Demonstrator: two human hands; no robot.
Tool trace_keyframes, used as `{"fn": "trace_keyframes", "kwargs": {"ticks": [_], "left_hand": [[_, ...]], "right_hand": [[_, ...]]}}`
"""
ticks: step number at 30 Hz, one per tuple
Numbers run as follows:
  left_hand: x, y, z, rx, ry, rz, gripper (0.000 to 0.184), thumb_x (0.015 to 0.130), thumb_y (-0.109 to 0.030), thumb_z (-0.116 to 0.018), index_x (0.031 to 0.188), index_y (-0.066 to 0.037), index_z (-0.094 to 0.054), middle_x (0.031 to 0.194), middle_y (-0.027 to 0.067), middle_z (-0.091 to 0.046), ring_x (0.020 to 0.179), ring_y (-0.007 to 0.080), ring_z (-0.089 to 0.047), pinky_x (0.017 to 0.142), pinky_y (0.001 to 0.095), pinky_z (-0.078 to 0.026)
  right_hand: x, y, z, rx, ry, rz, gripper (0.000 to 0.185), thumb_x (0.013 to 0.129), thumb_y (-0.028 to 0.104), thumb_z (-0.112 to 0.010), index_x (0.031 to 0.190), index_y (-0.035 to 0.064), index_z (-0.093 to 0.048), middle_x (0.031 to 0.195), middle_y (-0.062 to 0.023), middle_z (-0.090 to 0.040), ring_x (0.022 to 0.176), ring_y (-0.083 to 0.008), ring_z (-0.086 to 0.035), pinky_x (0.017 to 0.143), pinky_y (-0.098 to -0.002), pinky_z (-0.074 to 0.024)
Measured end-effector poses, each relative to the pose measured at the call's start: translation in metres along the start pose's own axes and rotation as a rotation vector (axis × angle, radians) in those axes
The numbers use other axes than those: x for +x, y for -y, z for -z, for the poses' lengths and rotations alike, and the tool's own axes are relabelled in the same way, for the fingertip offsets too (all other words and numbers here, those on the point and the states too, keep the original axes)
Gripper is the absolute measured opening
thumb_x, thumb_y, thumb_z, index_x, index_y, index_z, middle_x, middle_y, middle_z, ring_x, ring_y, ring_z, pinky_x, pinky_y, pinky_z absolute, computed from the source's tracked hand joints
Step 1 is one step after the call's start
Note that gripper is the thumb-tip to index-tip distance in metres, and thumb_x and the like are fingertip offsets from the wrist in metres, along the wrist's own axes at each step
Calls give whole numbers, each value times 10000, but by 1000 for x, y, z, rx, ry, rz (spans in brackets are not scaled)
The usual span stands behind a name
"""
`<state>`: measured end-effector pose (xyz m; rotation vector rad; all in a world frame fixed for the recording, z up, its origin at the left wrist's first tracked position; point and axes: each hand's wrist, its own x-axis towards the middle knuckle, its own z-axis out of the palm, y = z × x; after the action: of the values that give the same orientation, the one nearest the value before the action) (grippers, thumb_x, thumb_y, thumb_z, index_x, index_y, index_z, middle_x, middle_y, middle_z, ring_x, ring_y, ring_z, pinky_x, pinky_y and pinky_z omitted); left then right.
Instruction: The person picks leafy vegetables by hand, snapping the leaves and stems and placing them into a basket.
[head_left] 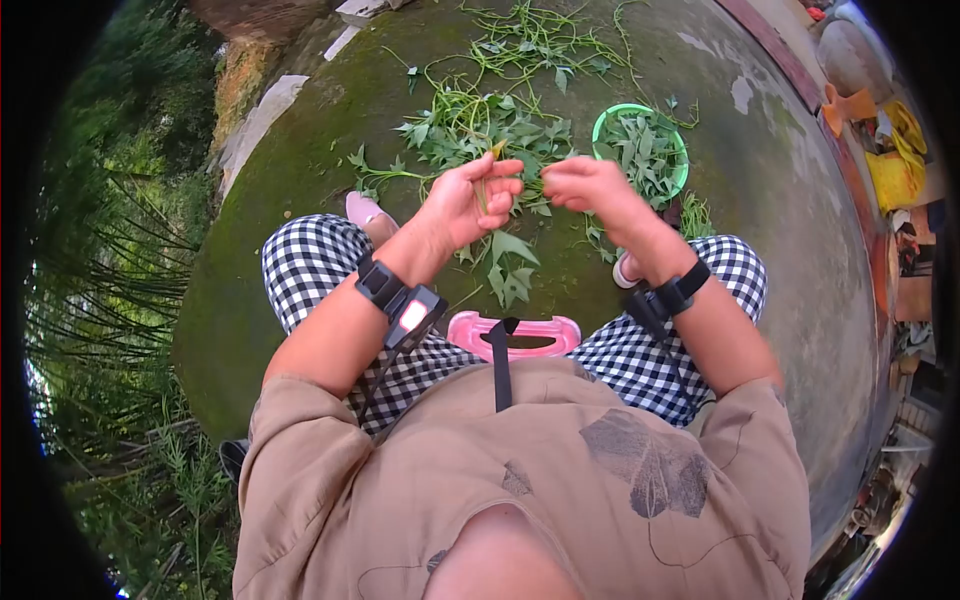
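Looks partway along, taking twelve o'clock as straight ahead of the two hands. Already has a green-rimmed basket [685, 160] between two and three o'clock, heaped with loose leaves [640, 150]. Seems to have plenty left as well, to judge by the greenery outside the basket: a thick pile of leafy vines [460, 125] near twelve o'clock on the mossy ground [250, 290], and a looser tangle of stems [530, 50] farther off in the same direction. Also shows a small clump of thin stalks [697, 218] at three o'clock, just beside the basket.

Holds a stem [485, 195] in the left hand [465, 205], with the palm turned up, grasping it between the thumb and the loosely curled fingers. Shows a yellowish tip poking out at twelve o'clock from this grip, and a sprig of broad leaves [510, 265] at six o'clock, just below the fingers; cannot tell about a join between sprig and stem.

Has the right hand [590, 188] at three o'clock from the left, near but apart, with fingers drawn together and pointing toward the stem. Cannot tell, through the blur, about anything pinched there.
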<state>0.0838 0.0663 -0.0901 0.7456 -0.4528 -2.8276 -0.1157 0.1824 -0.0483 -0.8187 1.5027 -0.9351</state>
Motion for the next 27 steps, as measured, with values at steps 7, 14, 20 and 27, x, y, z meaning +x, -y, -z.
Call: {"fn": "trace_keyframes", "kwargs": {"ticks": [7, 14, 20, 27], "left_hand": [[14, -31, -10, -89, -20, -165, 440, 1021, -355, -359, 1265, -5, -466, 1029, 177, -622, 725, 216, -548, 588, 326, -438], [28, -33, -37, 385, -189, -141, 366, 975, -276, -480, 1243, -36, -542, 1151, 153, -593, 1028, 243, -554, 883, 460, -435], [44, -41, -42, 312, -299, -258, 359, 997, -248, -403, 1234, -21, -547, 1116, 152, -608, 1008, 252, -572, 877, 453, -451], [39, -88, -54, 666, -426, -523, 208, 887, -108, -607, 1067, -25, -671, 776, -8, -571, 599, 34, -432, 522, 211, -367]], "right_hand": [[17, -14, -60, 382, 133, -68, 192, 903, 185, -620, 981, 13, -655, 778, -19, -610, 678, -133, -603, 598, -269, -445], [44, -8, -37, 473, -75, 30, 124, 900, 131, -612, 862, 19, -647, 719, -36, -620, 573, -134, -588, 517, -241, -426], [61, 4, -19, 59, -311, 143, 171, 861, 159, -623, 881, 7, -699, 666, -59, -650, 599, -165, -609, 564, -294, -447], [38, 47, 33, -885, -164, 266, 204, 822, 222, -590, 876, 44, -675, 781, -186, -643, 788, -357, -633, 711, -439, -486]]}}
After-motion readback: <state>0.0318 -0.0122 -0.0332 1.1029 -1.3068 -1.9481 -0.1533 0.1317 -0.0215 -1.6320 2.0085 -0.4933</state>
